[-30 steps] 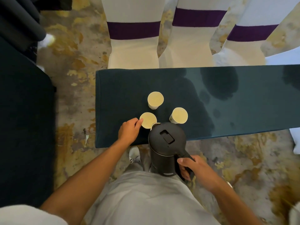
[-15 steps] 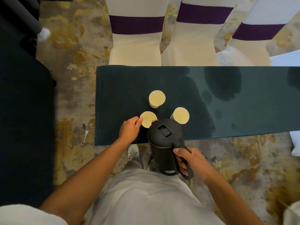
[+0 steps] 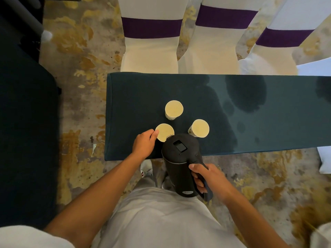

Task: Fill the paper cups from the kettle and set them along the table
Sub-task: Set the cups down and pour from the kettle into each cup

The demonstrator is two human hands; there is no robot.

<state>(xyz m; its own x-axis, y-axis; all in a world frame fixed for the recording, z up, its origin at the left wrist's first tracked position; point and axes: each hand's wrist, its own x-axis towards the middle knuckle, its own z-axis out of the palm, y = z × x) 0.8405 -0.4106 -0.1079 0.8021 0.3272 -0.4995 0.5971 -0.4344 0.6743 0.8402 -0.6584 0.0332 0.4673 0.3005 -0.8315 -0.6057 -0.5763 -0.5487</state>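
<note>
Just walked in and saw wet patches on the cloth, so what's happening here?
A person is pouring from a black kettle into paper cups. The right hand grips the kettle's handle and tips its spout over the nearest cup, which the left hand steadies at its side. Two other cups, the far cup and the right cup, stand close by on the dark tablecloth. All three sit clustered near the table's left end, not yet spread along it. Dark damp patches mark the cloth further right.

Kettle (image 3: 180,163) base label: pale print – too small to read
Right paper cup (image 3: 199,128) wall: dark marks – illegible
</note>
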